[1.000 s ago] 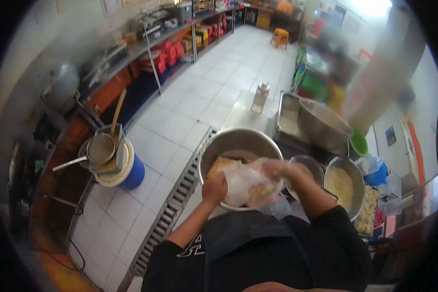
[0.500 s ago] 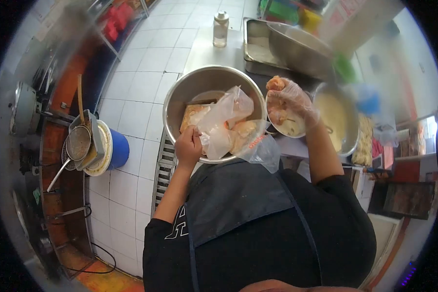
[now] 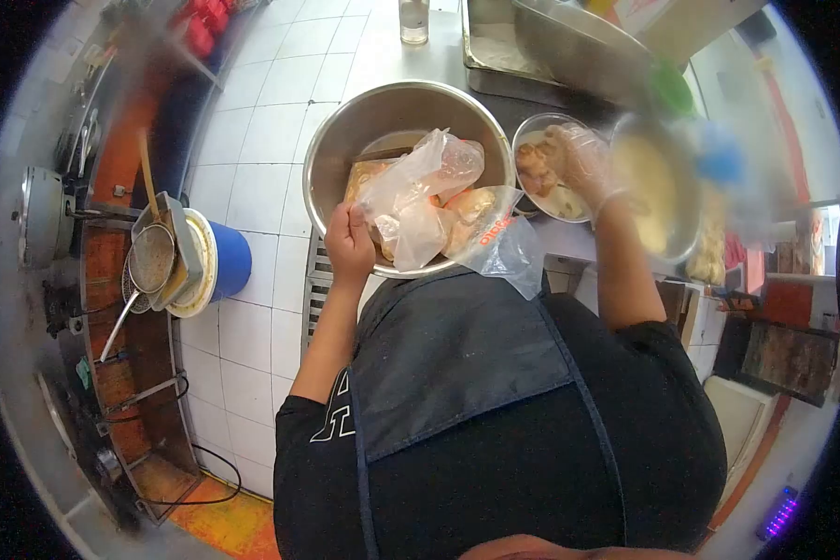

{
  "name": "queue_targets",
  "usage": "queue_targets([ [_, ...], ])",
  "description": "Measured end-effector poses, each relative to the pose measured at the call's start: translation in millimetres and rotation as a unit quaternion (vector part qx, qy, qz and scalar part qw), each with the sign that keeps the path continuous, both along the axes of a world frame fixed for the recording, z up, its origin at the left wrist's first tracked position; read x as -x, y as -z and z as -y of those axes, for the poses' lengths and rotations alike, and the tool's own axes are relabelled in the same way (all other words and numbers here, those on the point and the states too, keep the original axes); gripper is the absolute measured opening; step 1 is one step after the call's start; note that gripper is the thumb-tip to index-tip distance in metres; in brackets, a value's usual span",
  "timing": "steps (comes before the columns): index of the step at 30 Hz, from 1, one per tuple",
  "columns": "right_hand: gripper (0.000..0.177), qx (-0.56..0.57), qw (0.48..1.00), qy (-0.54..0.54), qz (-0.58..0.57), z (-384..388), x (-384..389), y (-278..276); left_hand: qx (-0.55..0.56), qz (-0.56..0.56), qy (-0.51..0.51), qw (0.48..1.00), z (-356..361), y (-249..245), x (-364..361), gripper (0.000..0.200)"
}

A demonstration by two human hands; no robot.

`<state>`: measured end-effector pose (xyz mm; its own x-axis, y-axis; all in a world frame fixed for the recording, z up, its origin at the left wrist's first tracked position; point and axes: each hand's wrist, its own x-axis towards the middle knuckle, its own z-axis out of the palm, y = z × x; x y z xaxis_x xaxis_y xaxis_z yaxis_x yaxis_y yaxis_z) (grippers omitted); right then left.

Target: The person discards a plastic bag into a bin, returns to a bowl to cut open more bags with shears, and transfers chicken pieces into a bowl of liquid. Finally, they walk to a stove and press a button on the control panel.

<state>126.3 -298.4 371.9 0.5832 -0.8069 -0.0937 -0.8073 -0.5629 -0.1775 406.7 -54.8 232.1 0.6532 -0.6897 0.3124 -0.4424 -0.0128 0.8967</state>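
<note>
My left hand (image 3: 350, 245) is closed on the rim side of a translucent plastic bag (image 3: 420, 210). The bag, with red print on its loose end, lies inside a large steel pot (image 3: 331, 140). Pale raw meat pieces, apparently chicken (image 3: 469, 205), show within the bag. Under the bag a flat brownish block or box (image 3: 369, 175) is partly hidden. My right hand (image 3: 586, 161), in a clear plastic glove, reaches into a smaller bowl (image 3: 569, 213). Its curled, somewhat blurred fingers are on a raw chicken piece (image 3: 537, 170) there.
Right of the small bowl stands a basin of pale batter (image 3: 649, 187). Behind are a steel tray (image 3: 504, 79), a large tilted metal bowl (image 3: 579, 47) and a bottle (image 3: 413, 21). A blue bucket (image 3: 229, 266) with strainers (image 3: 151, 259) stands at left.
My right hand has lowered the chicken piece from above the small bowl into it. My left hand stays on the bag. The whole view has shifted, so the counter things appear higher.
</note>
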Motion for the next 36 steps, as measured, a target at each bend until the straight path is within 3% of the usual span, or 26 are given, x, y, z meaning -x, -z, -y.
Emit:
queue_targets([
  [3,0.027,0.058,0.985,-0.152,0.057,-9,-12,-7,-0.005,-0.08,0.005,0.997,3,-18,-9,0.026],
  [4,0.022,0.054,0.982,-0.177,0.027,-7,-15,-2,-0.016,-0.121,0.008,0.992,6,-23,-13,0.027],
  [6,0.018,0.051,0.978,-0.2,-0.004,-6,-19,3,0.011,-0.164,-0.006,0.986,16,-39,-12,0.026],
  [8,0.015,-0.049,0.991,-0.098,0.081,-9,-22,4,0.053,-0.273,0.0,0.961,26,-68,-9,0.024],
  [9,0.015,-0.082,0.989,-0.063,0.11,-11,-23,3,0.053,-0.273,-0.003,0.96,32,-77,-9,0.024],
  [12,0.016,0.021,0.975,-0.197,0.1,-16,-20,-3,0.068,-0.296,0.005,0.953,60,-71,-24,0.025],
  [13,0.017,0.021,0.974,-0.215,0.07,-13,-19,-1,0.092,-0.223,0.105,0.965,73,-45,-39,0.03],
  [15,0.019,0.02,0.972,-0.23,0.04,-16,-20,-6,0.114,-0.147,0.206,0.961,77,-22,-38,0.039],
  [17,0.02,-0.11,0.991,-0.048,0.054,-26,-22,-16,-0.043,-0.057,0.187,0.98,72,-13,-19,0.061],
  [18,0.02,-0.111,0.991,-0.042,0.054,-24,-18,-13,-0.093,-0.037,0.166,0.981,66,-35,3,0.073],
  [19,0.026,-0.121,0.99,-0.07,0.034,-21,-12,-9,-0.095,-0.039,0.171,0.98,62,-50,19,0.073],
  [21,0.033,-0.135,0.986,-0.096,0.01,-13,3,9,-0.206,0.021,0.392,0.896,58,-65,41,0.075],
  [22,0.03,-0.146,0.978,-0.15,0.013,-9,10,25,-0.207,0.017,0.395,0.895,58,-72,53,0.075],
  [24,0.027,-0.155,0.967,-0.203,0.016,-6,20,50,-0.116,0.21,0.501,0.832,63,-83,73,0.077],
  [25,0.026,-0.11,0.952,-0.278,-0.059,-8,23,57,-0.115,0.21,0.502,0.831,65,-83,82,0.077],
  [27,0.024,-0.063,0.926,-0.348,-0.134,-8,28,66,-0.174,0.381,0.465,0.78,70,-82,97,0.069],
  [29,0.023,0.057,0.907,-0.412,-0.067,-7,34,73,-0.187,0.414,0.455,0.766,73,-76,110,0.067],
  [32,0.015,0.085,0.906,-0.412,-0.039,-6,29,45,-0.193,0.469,0.423,0.75,77,-56,119,0.058],
  [33,0.015,0.083,0.908,-0.409,-0.038,-10,26,30,-0.184,0.49,0.397,0.754,78,-51,121,0.051],
  [34,0.021,-0.044,0.96,-0.276,-0.027,-16,21,13,-0.184,0.491,0.399,0.752,78,-52,123,0.051],
  [36,0.034,-0.115,0.977,-0.178,-0.005,-15,24,9,-0.23,0.472,0.397,0.753,79,-58,126,0.04],
])
